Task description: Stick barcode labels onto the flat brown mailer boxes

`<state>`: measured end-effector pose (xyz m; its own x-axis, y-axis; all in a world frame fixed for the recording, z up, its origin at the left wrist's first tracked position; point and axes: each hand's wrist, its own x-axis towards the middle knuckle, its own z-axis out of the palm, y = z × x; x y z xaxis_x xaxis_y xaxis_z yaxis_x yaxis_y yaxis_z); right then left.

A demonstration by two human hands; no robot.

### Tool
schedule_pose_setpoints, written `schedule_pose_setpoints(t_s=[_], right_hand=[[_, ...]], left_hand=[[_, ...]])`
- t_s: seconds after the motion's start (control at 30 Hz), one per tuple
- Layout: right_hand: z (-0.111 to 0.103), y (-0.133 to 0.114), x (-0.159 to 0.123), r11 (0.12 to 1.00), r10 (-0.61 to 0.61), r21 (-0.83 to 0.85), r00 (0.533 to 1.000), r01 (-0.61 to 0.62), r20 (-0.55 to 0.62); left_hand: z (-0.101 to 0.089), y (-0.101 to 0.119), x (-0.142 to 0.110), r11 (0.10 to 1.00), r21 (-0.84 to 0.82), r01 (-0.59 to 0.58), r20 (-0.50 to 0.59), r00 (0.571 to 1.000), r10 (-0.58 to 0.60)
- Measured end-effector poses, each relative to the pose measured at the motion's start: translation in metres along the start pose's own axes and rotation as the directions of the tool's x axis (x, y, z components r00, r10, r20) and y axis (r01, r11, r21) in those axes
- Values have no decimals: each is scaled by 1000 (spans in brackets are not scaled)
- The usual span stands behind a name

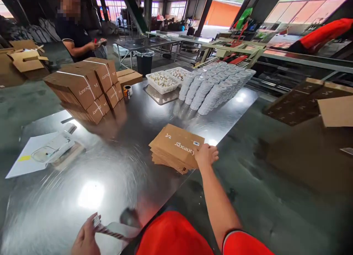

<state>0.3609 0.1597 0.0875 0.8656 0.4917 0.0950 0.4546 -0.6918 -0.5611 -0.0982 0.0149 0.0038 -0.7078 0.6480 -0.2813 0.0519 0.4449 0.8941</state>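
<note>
A stack of flat brown cardboard boxes [172, 137] printed "Sbeauty" lies near the table's right edge, its layers slightly fanned. A small white barcode label [196, 143] sits on the top one. My right hand [206, 155] is at the stack's right corner, fingers curled around the edge of the top box. Down at the lower left, my left hand [86, 236] pinches the end of a strip of labels [110, 231]. That strip trails to the right toward a blurred dark round thing [130, 217].
Strapped bundles of boxes [82, 86] stand at the table's back left, beside a tape roll [127, 91]. White baskets [162, 82] and stacked white discs [217, 88] are farther back. Papers with a white device [52, 148] lie left. A co-worker [74, 34] stands behind the bundles.
</note>
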Motion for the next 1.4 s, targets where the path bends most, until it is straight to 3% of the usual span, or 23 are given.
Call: schedule_pose_setpoints(t_s=[0.07,0.1,0.13,0.17,0.2,0.23,0.27,0.3,0.33,0.37,0.43,0.53,0.7,0.87,0.93,1.0,1.1,1.2,1.3,1.4], right_hand=[[5,-3,-28,988,-151,-8,986,151,-63],[9,-9,-51,964,-253,81,967,254,-23],[13,-17,-80,914,-366,221,927,340,87],[17,-25,-112,843,-481,392,842,368,245],[19,-34,-146,771,-585,559,687,306,431],[19,-41,-179,722,-657,673,468,163,591],[19,-46,-211,703,-689,711,246,-2,682],[17,-50,-239,708,-690,694,81,-129,719],[16,-52,-263,725,-673,653,-26,-218,739],[14,-53,-281,744,-650,611,-76,-271,757],[12,-54,-304,774,-598,541,-100,-328,795],[13,-53,-313,814,-531,446,-163,-373,832],[15,-53,-320,845,-512,455,-182,-281,839],[27,-47,-340,854,-520,502,-228,-136,823],[34,-44,-343,835,-544,549,-202,-37,815],[42,-42,-339,814,-567,579,-151,46,810],[53,-38,-321,810,-565,568,-65,148,823],[64,-30,-297,828,-533,512,39,229,845],[71,-19,-281,857,-484,442,117,266,867],[75,-9,-278,879,-439,391,144,274,887]], left_hand=[[7,-2,-7,998,-28,54,20,998,-54],[11,0,-14,996,-52,79,32,997,-77],[14,4,-23,994,-68,86,50,995,-82],[17,11,-32,992,-109,69,77,995,-61],[20,19,-42,991,-123,42,108,994,-29],[23,28,-51,994,-114,-5,144,989,22],[26,36,-59,993,-104,-59,192,978,78],[27,44,-65,989,-122,-82,198,974,105],[28,49,-69,986,-139,-96,201,972,123],[26,52,-72,982,-159,-99,200,971,130],[19,50,-75,974,-214,-70,217,969,117],[4,37,-75,951,-310,11,274,958,79],[-12,20,-75,898,-409,164,344,939,-15],[-17,-2,-70,896,-415,157,315,949,-21],[-28,-23,-61,891,-418,177,243,967,-78],[-51,-54,-49,887,-410,211,122,977,-176],[-110,-106,-30,896,-374,239,-99,950,-295],[-172,-151,-15,906,-310,286,-270,888,-373],[-213,-182,1,917,-229,327,-359,847,-391],[-230,-202,20,927,-149,345,-378,846,-376]])
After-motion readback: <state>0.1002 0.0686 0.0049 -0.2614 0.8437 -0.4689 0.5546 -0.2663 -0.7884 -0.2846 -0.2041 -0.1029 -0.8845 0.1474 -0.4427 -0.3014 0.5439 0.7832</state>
